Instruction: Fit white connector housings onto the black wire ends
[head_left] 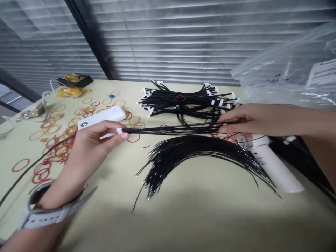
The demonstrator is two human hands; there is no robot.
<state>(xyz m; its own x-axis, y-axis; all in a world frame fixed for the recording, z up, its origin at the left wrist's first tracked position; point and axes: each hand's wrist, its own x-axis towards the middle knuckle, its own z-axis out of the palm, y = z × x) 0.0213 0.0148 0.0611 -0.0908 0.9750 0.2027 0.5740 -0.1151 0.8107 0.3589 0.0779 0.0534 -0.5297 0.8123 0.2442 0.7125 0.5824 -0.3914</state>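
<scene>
My left hand (97, 140) pinches the white connector end of a thin bundle of black wires (170, 130), held stretched level above the table. My right hand (241, 120) grips the other end of that bundle, fingers closed round it. Just below lies a large loose arc of black wires (199, 150) with bare tips fanned toward the left. Behind the hands sits a tied stack of black wires with white connectors (183, 99), a red band round it. A white watch is on my left wrist.
Many red and tan rubber bands (57, 129) are scattered on the left of the pale table (183, 217). A white oblong device (103, 117) lies by my left hand, a white cylinder (273, 164) under my right. Clear plastic bags (288, 70) stand at the right; blinds behind.
</scene>
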